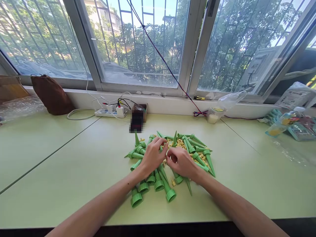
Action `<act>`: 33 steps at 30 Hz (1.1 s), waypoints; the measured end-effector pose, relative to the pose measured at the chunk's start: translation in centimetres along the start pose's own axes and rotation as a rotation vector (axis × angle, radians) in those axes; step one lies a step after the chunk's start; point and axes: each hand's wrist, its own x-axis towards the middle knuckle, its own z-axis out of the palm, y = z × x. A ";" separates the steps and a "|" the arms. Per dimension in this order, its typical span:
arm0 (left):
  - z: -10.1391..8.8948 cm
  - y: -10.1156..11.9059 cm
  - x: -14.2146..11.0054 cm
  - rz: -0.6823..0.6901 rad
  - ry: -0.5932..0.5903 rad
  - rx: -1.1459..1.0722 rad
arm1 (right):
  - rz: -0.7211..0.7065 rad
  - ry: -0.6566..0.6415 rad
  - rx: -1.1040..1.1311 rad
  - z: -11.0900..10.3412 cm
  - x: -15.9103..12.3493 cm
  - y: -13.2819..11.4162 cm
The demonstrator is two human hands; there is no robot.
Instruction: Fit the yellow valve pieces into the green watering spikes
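A heap of green cone-shaped plastic spikes [197, 154] with round collars lies on the pale green table [74, 164], mixed with several small yellow pieces [181, 143]. Both my hands rest on top of the heap, fingertips meeting at its middle. My left hand [153, 156] has its fingers curled and pinched together over the spikes. My right hand [181, 163] is curled too, thumb and fingers closed on something small that I cannot make out. A row of spikes [158, 186] lies with collars toward me under my wrists.
A white power strip [111, 113] with cables and a small dark box [137, 121] sit behind the heap by the window sill. A brown pouch [51, 94] stands at the back left. A small jar [213, 116] and plastic packets [288, 123] lie at the right.
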 end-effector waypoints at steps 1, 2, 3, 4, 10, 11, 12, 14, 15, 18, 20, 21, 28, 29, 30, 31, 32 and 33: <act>0.0 0.2 0.0 0.011 -0.012 -0.022 | 0.018 0.034 0.042 0.1 0.0 0.2; -0.1 0.3 0.0 0.024 -0.020 -0.043 | 0.037 0.063 0.081 0.3 0.0 0.4; -0.2 0.5 0.0 0.037 -0.023 -0.063 | 0.057 0.103 0.114 0.4 0.0 0.6; -0.2 0.6 -0.1 0.051 -0.024 -0.080 | 0.070 0.141 0.144 0.5 0.0 0.7; -0.4 0.5 -0.2 0.079 -0.078 -0.134 | 0.170 0.365 0.208 0.1 0.2 0.7; -0.5 0.5 -0.2 0.080 -0.093 -0.139 | 0.188 0.399 0.204 0.1 0.2 0.6; -0.5 0.5 -0.2 0.084 -0.111 -0.142 | 0.203 0.432 0.199 0.0 0.2 0.5; -0.6 0.6 -0.3 0.104 -0.155 -0.134 | 0.217 0.484 0.194 -0.2 0.2 0.3; -0.7 0.7 -0.3 0.122 -0.183 -0.126 | 0.215 0.503 0.194 -0.3 0.2 0.3; -0.7 0.9 -0.3 0.182 -0.248 -0.090 | 0.200 0.534 0.202 -0.5 0.2 0.2; -0.7 1.0 -0.4 0.200 -0.266 -0.057 | 0.199 0.540 0.202 -0.6 0.2 0.2; -0.6 1.0 -0.4 0.204 -0.269 -0.042 | 0.199 0.544 0.202 -0.6 0.2 0.3; -0.4 0.9 -0.3 0.200 -0.252 -0.020 | 0.192 0.586 0.200 -0.4 0.1 0.7; -0.4 0.9 -0.3 0.192 -0.244 -0.023 | 0.190 0.590 0.191 -0.4 0.1 0.7; -0.4 0.8 -0.3 0.182 -0.236 -0.024 | 0.188 0.587 0.181 -0.5 0.1 0.6; -0.3 0.8 -0.3 0.170 -0.228 -0.024 | 0.187 0.580 0.170 -0.5 0.1 0.6; -0.2 0.6 -0.3 0.157 -0.218 -0.023 | 0.188 0.566 0.158 -0.6 0.2 0.5; -0.2 0.5 -0.3 0.143 -0.207 -0.024 | 0.191 0.545 0.145 -0.7 0.2 0.4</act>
